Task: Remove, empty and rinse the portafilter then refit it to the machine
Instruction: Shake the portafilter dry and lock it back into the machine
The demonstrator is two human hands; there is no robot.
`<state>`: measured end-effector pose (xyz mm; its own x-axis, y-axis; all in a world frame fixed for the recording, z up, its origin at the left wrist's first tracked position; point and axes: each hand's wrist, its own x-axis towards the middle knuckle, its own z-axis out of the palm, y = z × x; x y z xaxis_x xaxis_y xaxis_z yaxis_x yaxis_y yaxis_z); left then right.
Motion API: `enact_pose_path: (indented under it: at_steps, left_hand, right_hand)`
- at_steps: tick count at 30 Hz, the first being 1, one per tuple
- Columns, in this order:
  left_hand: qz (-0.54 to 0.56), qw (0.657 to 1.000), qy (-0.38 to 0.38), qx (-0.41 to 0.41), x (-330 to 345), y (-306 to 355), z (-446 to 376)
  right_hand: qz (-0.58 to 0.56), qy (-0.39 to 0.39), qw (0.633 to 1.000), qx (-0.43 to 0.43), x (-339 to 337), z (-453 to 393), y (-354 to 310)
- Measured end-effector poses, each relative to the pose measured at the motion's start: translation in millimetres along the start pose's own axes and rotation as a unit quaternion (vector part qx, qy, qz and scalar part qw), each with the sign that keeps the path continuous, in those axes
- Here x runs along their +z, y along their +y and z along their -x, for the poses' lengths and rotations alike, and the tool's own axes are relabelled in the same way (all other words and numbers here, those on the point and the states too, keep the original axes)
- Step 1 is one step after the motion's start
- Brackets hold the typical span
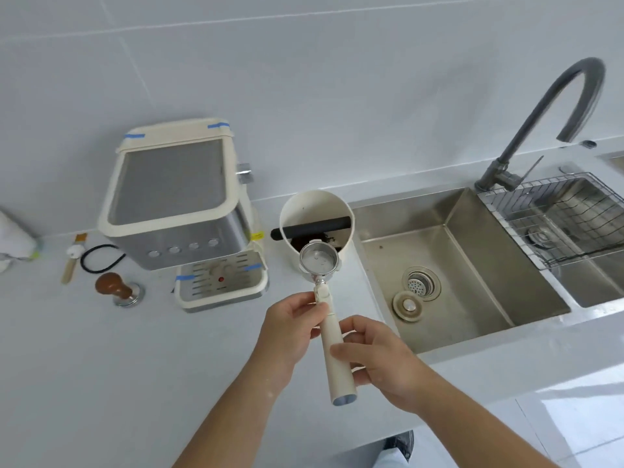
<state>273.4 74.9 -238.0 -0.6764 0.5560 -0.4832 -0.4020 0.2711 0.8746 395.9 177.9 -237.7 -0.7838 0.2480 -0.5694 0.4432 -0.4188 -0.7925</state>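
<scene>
I hold the portafilter (pixel 319 261) upright over the counter, its steel basket facing up and looking empty, its cream handle pointing toward me. My left hand (pixel 290 327) pinches the upper handle near the neck. My right hand (pixel 378 352) grips the handle lower down. Just behind the basket stands a cream knock box (pixel 317 211) with a black bar and dark coffee grounds inside. The cream and steel espresso machine (pixel 182 211) stands to the left. The steel sink (pixel 449 261) lies to the right, with a grey gooseneck tap (pixel 540 106) above it.
A wooden-topped tamper (pixel 116 288), a black rubber ring (pixel 99 258) and a small brush (pixel 72 258) lie left of the machine. A wire rack (pixel 557 214) spans the right basin. A loose plug (pixel 407 305) lies beside the sink's drain strainer (pixel 422 283).
</scene>
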Motion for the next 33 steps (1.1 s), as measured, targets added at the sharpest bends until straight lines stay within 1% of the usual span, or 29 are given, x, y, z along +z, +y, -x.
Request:
enact_pose_path:
  at_steps: [8,13,18,22,24,26,29,31,33]
  left_hand:
    - [-0.018,0.999,0.030,-0.018,-94.2,-21.0,18.8]
    - [-0.020,0.999,0.039,-0.025,-131.8,-26.5,22.3]
    - [-0.033,0.998,0.038,-0.031,-153.0,-26.6,19.8]
    - [-0.081,0.996,0.022,-0.034,-168.6,-20.1,19.7]
    - [-0.140,0.990,0.023,-0.021,-179.2,-9.9,23.1]
    - [-0.216,0.974,0.053,0.033,-192.1,7.5,30.0]
    - [-0.281,0.936,0.106,0.184,-209.1,49.5,40.6]
    - [-0.308,0.903,0.136,0.268,-217.8,80.2,40.8]
    - [-0.350,0.857,0.169,0.339,-224.1,106.9,32.1]
  right_hand:
    - [0.009,-0.041,0.998,0.048,84.0,-18.5,19.5]
    - [0.023,-0.064,0.995,0.068,116.4,-29.1,24.0]
    - [0.046,-0.090,0.991,0.085,130.9,-42.9,20.9]
    - [0.048,-0.125,0.987,0.091,133.8,-54.2,19.1]
    - [0.047,-0.133,0.986,0.091,134.5,-59.2,18.7]
    - [0.048,-0.138,0.985,0.092,136.9,-65.2,18.5]
    - [0.056,-0.138,0.984,0.095,141.2,-76.9,18.2]
    - [0.061,-0.130,0.985,0.098,144.1,-85.9,16.9]
    - [0.064,-0.119,0.986,0.101,146.7,-95.7,13.8]
